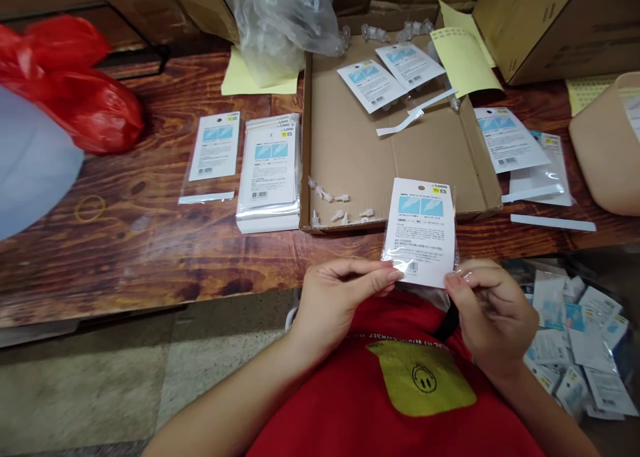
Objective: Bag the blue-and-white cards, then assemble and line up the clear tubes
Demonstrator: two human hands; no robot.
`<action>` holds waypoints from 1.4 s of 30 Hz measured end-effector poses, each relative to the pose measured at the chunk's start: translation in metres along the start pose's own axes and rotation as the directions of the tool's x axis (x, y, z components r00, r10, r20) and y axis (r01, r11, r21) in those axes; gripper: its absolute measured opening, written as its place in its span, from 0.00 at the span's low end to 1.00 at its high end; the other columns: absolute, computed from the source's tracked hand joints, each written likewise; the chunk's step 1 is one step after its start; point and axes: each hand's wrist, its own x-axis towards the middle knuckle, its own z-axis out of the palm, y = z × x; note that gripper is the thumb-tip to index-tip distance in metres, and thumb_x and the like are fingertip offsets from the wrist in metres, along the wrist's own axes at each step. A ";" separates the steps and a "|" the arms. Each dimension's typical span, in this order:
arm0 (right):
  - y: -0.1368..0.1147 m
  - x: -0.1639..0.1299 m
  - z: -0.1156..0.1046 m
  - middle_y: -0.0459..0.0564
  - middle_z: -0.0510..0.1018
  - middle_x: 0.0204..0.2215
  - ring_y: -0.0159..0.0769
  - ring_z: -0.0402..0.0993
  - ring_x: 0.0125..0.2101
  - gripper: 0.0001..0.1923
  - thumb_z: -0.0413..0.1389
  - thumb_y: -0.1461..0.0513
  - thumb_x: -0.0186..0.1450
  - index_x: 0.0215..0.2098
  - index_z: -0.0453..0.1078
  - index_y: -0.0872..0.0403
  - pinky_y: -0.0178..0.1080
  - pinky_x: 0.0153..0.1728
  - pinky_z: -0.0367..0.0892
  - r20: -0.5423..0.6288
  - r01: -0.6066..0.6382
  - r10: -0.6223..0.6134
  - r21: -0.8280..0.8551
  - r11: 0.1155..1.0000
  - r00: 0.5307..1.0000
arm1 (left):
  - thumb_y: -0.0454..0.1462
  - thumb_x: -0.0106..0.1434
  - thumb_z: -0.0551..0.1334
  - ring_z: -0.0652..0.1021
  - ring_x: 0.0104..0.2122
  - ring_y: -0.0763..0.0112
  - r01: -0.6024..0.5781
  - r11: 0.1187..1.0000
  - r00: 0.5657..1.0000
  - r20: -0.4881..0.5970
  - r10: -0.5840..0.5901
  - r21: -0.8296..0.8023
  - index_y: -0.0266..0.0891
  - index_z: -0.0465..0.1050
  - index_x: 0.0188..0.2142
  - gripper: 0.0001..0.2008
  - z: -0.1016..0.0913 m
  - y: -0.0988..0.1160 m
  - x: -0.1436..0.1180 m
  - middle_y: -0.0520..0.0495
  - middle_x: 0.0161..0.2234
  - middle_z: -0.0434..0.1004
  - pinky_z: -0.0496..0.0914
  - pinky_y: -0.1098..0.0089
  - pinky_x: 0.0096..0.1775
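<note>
Between my two hands is a clear plastic packet with a printed card (421,234) inside, held upright at the table's front edge. My left hand (340,294) pinches its lower left corner, thumb on top. At the lower right corner, my right hand (487,304) grips the packet between thumb and bent fingers. Just behind it lies a shallow cardboard tray (350,157), with several small white plastic nozzles (338,214) along its near left side. Two more carded packets (371,85) lie at the tray's back, by a loose white adhesive strip (415,114).
Left of the tray are a stack of packets (270,170) and a single packet (215,147). More packets (510,140) lie to the right. A bag of finished-looking packets (600,350) sits below right. A red plastic bag (95,104) and a beige bin (605,150) flank the table.
</note>
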 end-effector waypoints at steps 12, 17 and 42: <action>-0.003 0.002 -0.010 0.45 0.75 0.28 0.30 0.72 0.28 0.08 0.63 0.67 0.64 0.29 0.69 0.52 0.33 0.27 0.69 0.007 -0.073 0.073 0.037 0.997 0.997 | 0.35 0.38 0.82 0.80 0.21 0.77 0.146 0.961 0.989 0.009 -0.148 -0.233 0.34 0.78 0.25 0.17 0.013 0.002 -0.007 0.50 0.23 0.83 0.77 0.81 0.27; 0.001 -0.001 -0.012 0.45 0.76 0.29 0.28 0.73 0.29 0.08 0.64 0.67 0.63 0.29 0.70 0.52 0.30 0.27 0.69 0.009 -0.142 0.142 0.106 0.984 0.990 | 0.33 0.38 0.82 0.79 0.19 0.76 0.149 0.953 0.989 0.029 -0.146 -0.263 0.35 0.69 0.27 0.24 0.013 0.001 -0.008 0.53 0.18 0.79 0.76 0.80 0.25; 0.010 -0.002 -0.018 0.45 0.73 0.29 0.31 0.68 0.28 0.09 0.63 0.59 0.66 0.31 0.70 0.53 0.36 0.29 0.63 -0.019 -0.139 0.137 -0.119 0.983 0.990 | 0.33 0.45 0.79 0.79 0.22 0.77 0.031 0.928 0.990 0.139 0.023 -0.372 0.41 0.50 0.28 0.33 0.012 -0.021 -0.005 0.56 0.22 0.79 0.74 0.79 0.27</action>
